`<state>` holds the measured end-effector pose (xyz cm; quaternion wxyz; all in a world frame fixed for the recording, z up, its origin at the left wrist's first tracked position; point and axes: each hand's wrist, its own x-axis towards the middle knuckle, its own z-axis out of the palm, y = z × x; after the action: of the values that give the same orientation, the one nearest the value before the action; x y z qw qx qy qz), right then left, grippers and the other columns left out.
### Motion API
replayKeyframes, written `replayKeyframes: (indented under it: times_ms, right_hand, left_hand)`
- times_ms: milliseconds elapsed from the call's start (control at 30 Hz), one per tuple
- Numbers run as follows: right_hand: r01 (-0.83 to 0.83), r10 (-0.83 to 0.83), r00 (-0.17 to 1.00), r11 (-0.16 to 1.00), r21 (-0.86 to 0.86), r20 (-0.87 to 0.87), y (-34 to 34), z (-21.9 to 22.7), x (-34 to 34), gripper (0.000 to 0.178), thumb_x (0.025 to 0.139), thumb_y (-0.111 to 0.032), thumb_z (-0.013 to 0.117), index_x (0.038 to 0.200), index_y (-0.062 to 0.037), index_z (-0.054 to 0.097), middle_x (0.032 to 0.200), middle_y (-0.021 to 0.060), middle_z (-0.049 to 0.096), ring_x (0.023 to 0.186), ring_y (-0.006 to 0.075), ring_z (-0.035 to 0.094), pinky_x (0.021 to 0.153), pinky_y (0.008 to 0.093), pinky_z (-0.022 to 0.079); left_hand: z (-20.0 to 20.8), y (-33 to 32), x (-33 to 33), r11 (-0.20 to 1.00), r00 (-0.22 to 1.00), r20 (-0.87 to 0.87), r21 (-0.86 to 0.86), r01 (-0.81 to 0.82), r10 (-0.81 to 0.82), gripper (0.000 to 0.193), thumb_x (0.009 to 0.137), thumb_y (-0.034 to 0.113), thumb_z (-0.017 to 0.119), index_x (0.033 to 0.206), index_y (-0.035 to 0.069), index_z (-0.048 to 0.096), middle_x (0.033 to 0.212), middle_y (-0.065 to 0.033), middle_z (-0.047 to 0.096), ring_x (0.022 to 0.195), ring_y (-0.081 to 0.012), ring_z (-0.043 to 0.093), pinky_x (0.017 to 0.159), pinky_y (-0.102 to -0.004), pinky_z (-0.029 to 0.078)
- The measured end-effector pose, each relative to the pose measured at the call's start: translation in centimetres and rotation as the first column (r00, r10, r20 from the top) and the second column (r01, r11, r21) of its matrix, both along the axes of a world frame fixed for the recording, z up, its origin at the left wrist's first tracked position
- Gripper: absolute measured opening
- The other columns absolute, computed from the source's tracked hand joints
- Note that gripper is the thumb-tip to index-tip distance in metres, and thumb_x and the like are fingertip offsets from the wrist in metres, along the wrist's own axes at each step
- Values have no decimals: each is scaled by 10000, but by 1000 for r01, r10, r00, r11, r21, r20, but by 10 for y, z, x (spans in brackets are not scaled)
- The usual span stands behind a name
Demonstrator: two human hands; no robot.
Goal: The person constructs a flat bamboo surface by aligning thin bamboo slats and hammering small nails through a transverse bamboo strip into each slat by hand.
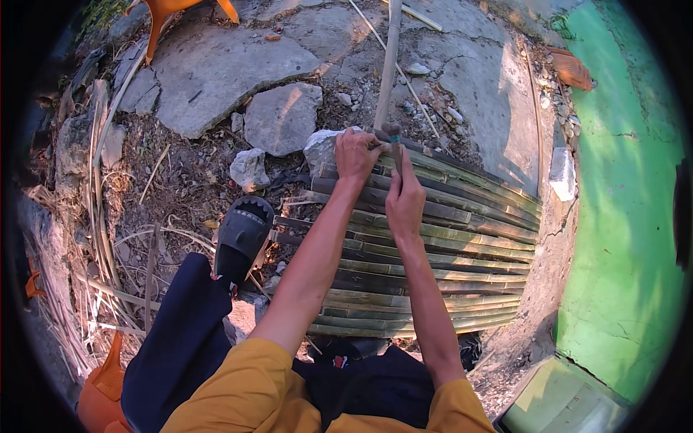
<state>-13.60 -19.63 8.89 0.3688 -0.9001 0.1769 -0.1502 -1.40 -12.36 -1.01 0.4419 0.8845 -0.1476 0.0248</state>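
Observation:
A panel of split bamboo slats [433, 249] lies in front of me, its strips side by side, green, dark and tan. At its far edge my left hand [354, 154] is closed in a pinch, thumb and fingertips together; whatever they hold is too small to make out. Close beside it, my right hand [406, 198] grips the handle of a hammer [395, 148]. The hammer's head is up by the far slats, very near my left fingertips. A long pole [390, 61] runs away from that same edge of the panel.
Broken concrete slabs [224, 76] and a pale rock [249, 169] lie beyond and to the left. Loose bamboo strips [97, 195] are piled at far left. My sandalled foot [245, 227] rests left of the panel. A green-painted surface [621, 238] runs along the right.

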Motion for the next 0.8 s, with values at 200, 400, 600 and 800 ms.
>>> replayKeyframes:
  times_ms: [200, 400, 600, 800]
  right_hand:
    - [-35, 26, 962, 999, -27, -271, -2, -6, -5, 522, 1041, -32, 557, 1560, -41, 507, 1093, 303, 726, 945, 491, 716, 784, 529, 543]
    - [58, -57, 997, 998, 19, -53, 6, -4, -10, 491, 1070, -76, 550, 1558, -36, 506, 1106, 308, 726, 924, 498, 715, 762, 530, 537]
    - [55, -55, 996, 998, 5, -72, 2, -12, -13, 479, 1089, -99, 524, 1562, -37, 493, 1109, 324, 719, 936, 503, 716, 744, 537, 536]
    - [43, -44, 998, 999, -25, -49, -2, -20, -10, 472, 1096, -112, 510, 1560, -29, 489, 1066, 324, 716, 878, 498, 716, 720, 533, 531]
  left_hand:
    - [-3, 0, 4, 997, 999, 16, 70, -45, 44, 232, 719, 321, 934, 807, 130, 838, 792, -57, 747, 905, -276, 624, 886, -432, 463]
    - [6, 2, -2, 1000, 1000, -21, 25, 11, -10, 230, 728, 326, 927, 825, 136, 842, 842, -48, 761, 930, -267, 623, 900, -435, 454]
    - [4, 2, -1, 999, 999, -6, 30, 40, -40, 217, 719, 314, 929, 827, 146, 842, 829, -23, 716, 945, -250, 631, 895, -435, 453]
    - [3, -3, 1, 1000, 998, 62, 20, 14, -15, 188, 735, 311, 909, 807, 151, 842, 804, -19, 692, 909, -263, 627, 867, -434, 460]
